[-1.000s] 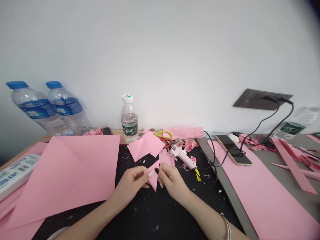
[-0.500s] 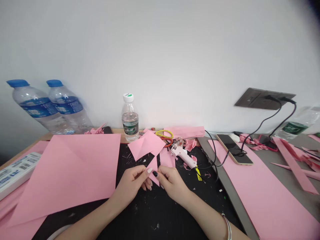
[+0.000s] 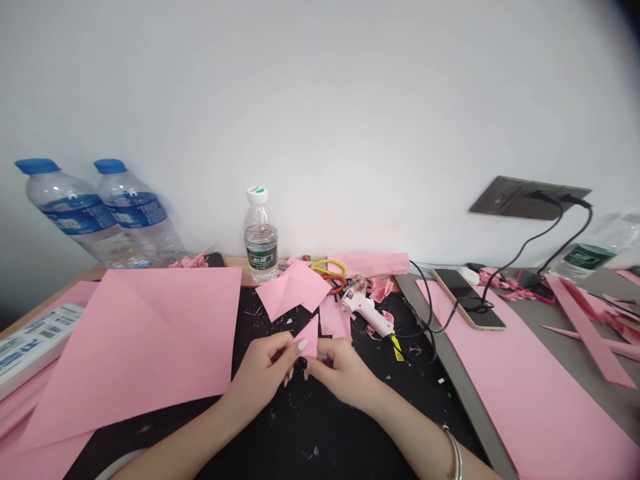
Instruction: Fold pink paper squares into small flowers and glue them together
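A small pink piece of paper [image 3: 311, 333], folded to a point at the top, is held between both hands above the black mat [image 3: 300, 433]. My left hand [image 3: 270, 360] pinches its left side, thumb lying on the front face. My right hand [image 3: 337, 367] grips the lower right edge, its dark-nailed thumb pressed at the bottom; the fingers behind are partly hidden. Just beyond the hands lie a creased pink paper square [image 3: 295, 287] and another pink scrap [image 3: 335, 319]. A pale pink glue gun [image 3: 367, 310] rests to their right.
Large pink sheets [image 3: 150, 340] cover the left side, beside a white box [image 3: 37, 347]. A water bottle [image 3: 261, 240] stands by the wall, near yellow-handled scissors [image 3: 330, 268]. Cables run from the wall socket [image 3: 530, 198] past a phone [image 3: 470, 300] on a long pink sheet [image 3: 540, 393].
The small folded paper has turned in my fingers, its lower point no longer showing below them. My right thumb has slid down and left to the paper's bottom edge.
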### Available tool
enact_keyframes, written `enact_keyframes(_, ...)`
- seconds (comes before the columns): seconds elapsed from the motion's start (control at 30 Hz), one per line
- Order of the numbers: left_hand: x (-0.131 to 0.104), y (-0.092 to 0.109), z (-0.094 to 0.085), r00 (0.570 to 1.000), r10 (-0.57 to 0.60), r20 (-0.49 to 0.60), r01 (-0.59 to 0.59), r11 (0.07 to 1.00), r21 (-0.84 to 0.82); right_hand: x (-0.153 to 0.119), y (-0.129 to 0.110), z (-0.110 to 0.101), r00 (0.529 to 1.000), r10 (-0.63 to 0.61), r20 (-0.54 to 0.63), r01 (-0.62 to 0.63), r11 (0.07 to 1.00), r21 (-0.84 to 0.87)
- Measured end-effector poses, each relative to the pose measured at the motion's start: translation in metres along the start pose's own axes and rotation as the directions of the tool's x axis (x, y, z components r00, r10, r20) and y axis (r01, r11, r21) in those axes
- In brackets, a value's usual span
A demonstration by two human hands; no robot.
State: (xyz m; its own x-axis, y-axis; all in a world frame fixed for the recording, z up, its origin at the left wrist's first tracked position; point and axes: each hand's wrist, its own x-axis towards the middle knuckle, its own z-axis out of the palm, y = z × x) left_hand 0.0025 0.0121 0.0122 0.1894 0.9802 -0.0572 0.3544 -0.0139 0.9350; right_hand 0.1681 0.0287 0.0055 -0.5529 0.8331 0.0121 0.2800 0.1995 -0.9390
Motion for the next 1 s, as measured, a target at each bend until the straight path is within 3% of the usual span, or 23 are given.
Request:
enact_keyframes(0.3, -0.001, 0.000, 0.001, 0.997, 0.031, -0.069, -0.030, 0.999, 0.028, -0.001, 0.003, 0.001, 1.000, 0.012, -0.020, -0.015, 0.992, -0.124)
enact_keyframes(0.47, -0.002, -0.001, -0.003, 0.993, 0.080, -0.088, -0.079, 0.997, 0.021, -0.001, 0.003, 0.001, 1.000, 0.028, 0.009, -0.027, 0.998, -0.053)
enact_keyframes(0.63, -0.001, 0.003, -0.007, 0.974, 0.122, -0.190, -0.131, 0.991, -0.038, -0.002, 0.002, 0.004, 0.994, 0.088, 0.059, -0.092, 0.993, 0.070)
enact_keyframes(0.73, 0.001, 0.006, -0.007, 0.983, 0.125, -0.133, -0.141, 0.983, -0.118, -0.003, 0.004, 0.004, 0.995, 0.078, 0.065, -0.084, 0.993, 0.081)
enact_keyframes(0.8, 0.001, 0.007, -0.007, 0.988, 0.102, -0.117, -0.121, 0.978, -0.168, -0.002, 0.006, 0.003, 0.998, 0.059, 0.004, -0.059, 0.990, 0.126)
enact_keyframes(0.87, 0.001, 0.007, -0.008, 0.995, 0.050, -0.091, -0.072, 0.962, -0.263, 0.000, 0.008, 0.000, 0.990, 0.038, -0.137, -0.008, 0.976, 0.215)
enact_keyframes(0.93, 0.000, 0.006, -0.008, 1.000, -0.004, -0.012, -0.001, 0.917, -0.398, 0.002, 0.010, -0.002, 0.962, 0.029, -0.271, 0.059, 0.949, 0.310)
enact_keyframes(1.0, -0.001, 0.005, -0.007, 0.998, -0.006, 0.070, 0.038, 0.885, -0.465, 0.004, 0.011, -0.003, 0.947, 0.024, -0.320, 0.104, 0.921, 0.376)
